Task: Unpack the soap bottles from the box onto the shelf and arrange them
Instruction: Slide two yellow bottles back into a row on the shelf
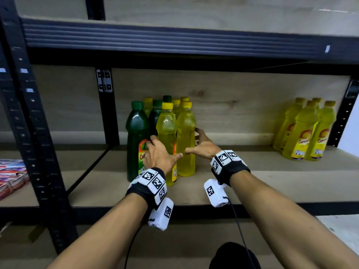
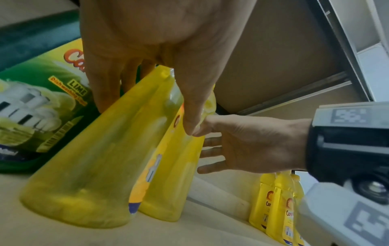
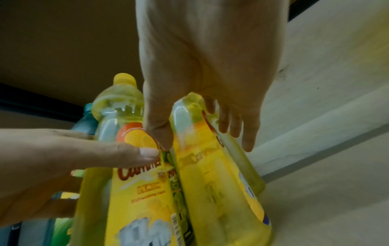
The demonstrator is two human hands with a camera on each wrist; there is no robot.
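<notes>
The wooden shelf carries a cluster of green and yellow bottles near its middle. More yellow bottles stand by its right edge.

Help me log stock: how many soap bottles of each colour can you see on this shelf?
Green bottles: 3
Yellow bottles: 9, of which 4 are in the right group
Total: 12 visible

A black metal rack is shown, fitted with a pale wooden shelf. A perforated upright is set at the near left. The far side is closed by a knotted plywood back panel. Pale floor is glimpsed at the near right.
</notes>
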